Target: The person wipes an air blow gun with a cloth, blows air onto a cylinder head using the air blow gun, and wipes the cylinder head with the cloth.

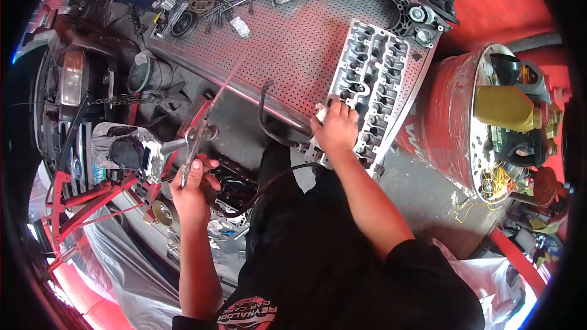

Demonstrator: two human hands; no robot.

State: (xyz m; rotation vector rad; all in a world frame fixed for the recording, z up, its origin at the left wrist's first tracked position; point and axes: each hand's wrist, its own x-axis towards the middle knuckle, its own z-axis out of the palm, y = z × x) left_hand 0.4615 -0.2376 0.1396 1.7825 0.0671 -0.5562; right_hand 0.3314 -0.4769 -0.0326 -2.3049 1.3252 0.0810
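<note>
My left hand (pixel 194 186) is raised off the table's near left side, its fingers closed on a long thin metal tool (pixel 199 137). The tool tapers toward the table; its exact kind is unclear. On the perforated metal table lies an aluminium cylinder head (pixel 369 76), its row of valve and cam openings facing up. My right hand (pixel 337 127) rests on the near left part of this head. A small white rag (pixel 321 112) shows at its thumb and fingers, partly hidden by them.
The perforated table (pixel 275 49) carries loose engine parts (pixel 202 6) at the back left and a metal cover (pixel 397 9) at the back right. A red-and-white drum (pixel 449 116) with bottles (pixel 504 108) stands right. A black hose (pixel 275 183) curves before me; a red stand (pixel 98 195) is left.
</note>
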